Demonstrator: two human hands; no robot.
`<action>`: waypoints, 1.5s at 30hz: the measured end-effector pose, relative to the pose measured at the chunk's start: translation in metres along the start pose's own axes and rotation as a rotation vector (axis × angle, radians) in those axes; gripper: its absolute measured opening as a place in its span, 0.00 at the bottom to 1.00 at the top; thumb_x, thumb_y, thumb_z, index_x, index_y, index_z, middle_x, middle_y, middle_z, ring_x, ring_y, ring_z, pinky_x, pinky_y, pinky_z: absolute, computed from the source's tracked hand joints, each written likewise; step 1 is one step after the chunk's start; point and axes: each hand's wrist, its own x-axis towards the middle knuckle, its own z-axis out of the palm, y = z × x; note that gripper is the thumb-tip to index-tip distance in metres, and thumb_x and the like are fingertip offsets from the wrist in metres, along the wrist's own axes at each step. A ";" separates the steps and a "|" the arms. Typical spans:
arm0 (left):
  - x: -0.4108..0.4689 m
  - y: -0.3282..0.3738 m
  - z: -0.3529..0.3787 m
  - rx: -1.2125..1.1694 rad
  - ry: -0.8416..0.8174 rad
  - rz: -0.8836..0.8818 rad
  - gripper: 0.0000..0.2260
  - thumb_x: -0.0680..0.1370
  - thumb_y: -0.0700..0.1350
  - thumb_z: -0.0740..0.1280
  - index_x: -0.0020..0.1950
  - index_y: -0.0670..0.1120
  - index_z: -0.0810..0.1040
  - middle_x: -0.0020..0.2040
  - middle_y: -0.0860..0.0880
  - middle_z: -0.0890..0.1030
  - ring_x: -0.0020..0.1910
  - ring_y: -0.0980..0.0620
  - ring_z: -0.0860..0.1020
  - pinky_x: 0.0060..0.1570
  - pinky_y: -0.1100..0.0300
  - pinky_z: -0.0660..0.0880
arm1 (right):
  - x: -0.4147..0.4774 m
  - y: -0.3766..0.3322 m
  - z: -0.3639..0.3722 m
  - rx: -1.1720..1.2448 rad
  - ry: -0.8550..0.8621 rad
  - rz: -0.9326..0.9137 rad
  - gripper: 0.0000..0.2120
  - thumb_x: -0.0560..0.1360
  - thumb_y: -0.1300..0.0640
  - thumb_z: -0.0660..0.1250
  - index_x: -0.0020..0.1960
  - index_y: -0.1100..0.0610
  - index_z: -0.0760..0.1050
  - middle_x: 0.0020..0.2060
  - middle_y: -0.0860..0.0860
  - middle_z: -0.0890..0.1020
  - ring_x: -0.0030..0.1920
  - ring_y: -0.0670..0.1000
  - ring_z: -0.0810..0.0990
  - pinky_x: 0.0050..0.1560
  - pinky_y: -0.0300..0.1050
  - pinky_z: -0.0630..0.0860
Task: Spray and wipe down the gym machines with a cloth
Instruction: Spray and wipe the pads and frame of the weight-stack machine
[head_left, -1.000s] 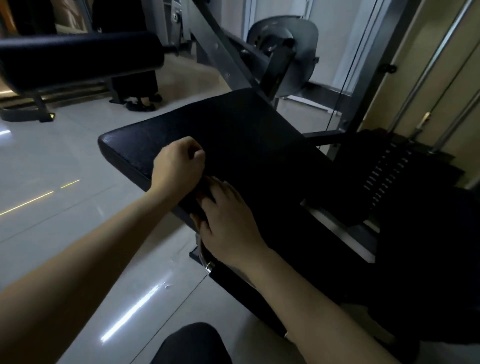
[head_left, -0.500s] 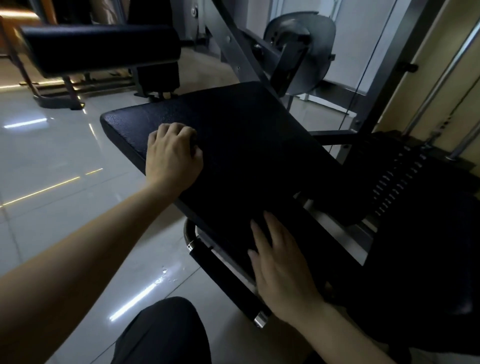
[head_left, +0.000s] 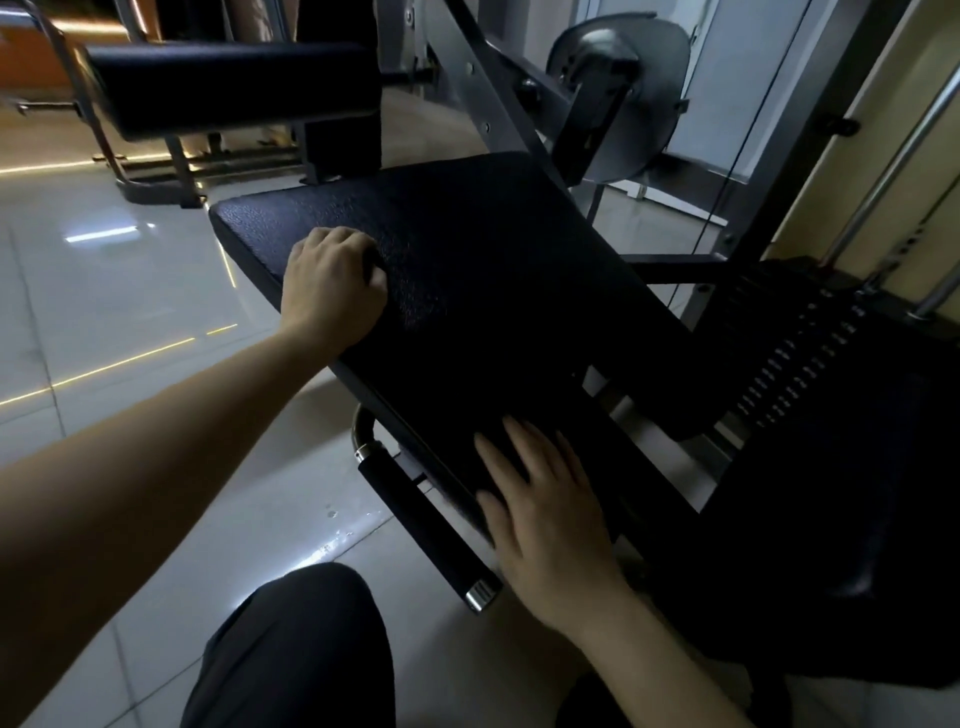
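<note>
**On the pad (head_left: 493, 270): one fist, one flat palm**

Toward its left edge, left hand (head_left: 332, 291) balls tight round a dark cloth (head_left: 375, 259), just peeking out at the fingertips. It's bunched for pressure, I'd say. Right hand (head_left: 545, 512) lies flat, fingers straight, on the near end, likely bracing.

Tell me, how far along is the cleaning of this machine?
Done: hard to tell; the black seat pad is too dim to show wiped patches. In hand: the left hand grips what looks like a dark cloth on the pad; the right hand lies flat on its near edge. Left: probably the roller pad and side handle.
</note>
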 end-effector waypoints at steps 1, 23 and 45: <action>0.000 0.000 0.000 0.004 -0.005 -0.001 0.15 0.76 0.48 0.60 0.56 0.44 0.81 0.60 0.43 0.81 0.61 0.39 0.74 0.64 0.45 0.68 | -0.020 0.009 0.001 -0.013 -0.007 0.038 0.24 0.85 0.46 0.48 0.80 0.48 0.56 0.80 0.50 0.57 0.80 0.51 0.54 0.79 0.56 0.54; 0.003 -0.003 0.008 0.070 0.031 0.032 0.15 0.75 0.50 0.61 0.55 0.45 0.81 0.59 0.44 0.81 0.61 0.41 0.76 0.65 0.47 0.67 | 0.009 -0.008 0.004 0.078 -0.035 0.044 0.28 0.83 0.42 0.37 0.82 0.47 0.51 0.81 0.46 0.47 0.80 0.45 0.41 0.81 0.50 0.47; 0.004 -0.005 0.009 0.018 0.092 -0.002 0.12 0.74 0.50 0.64 0.53 0.50 0.82 0.58 0.50 0.82 0.59 0.46 0.76 0.64 0.51 0.67 | 0.180 -0.007 0.007 0.078 0.117 0.014 0.27 0.82 0.47 0.46 0.79 0.53 0.62 0.79 0.56 0.61 0.79 0.54 0.57 0.79 0.52 0.52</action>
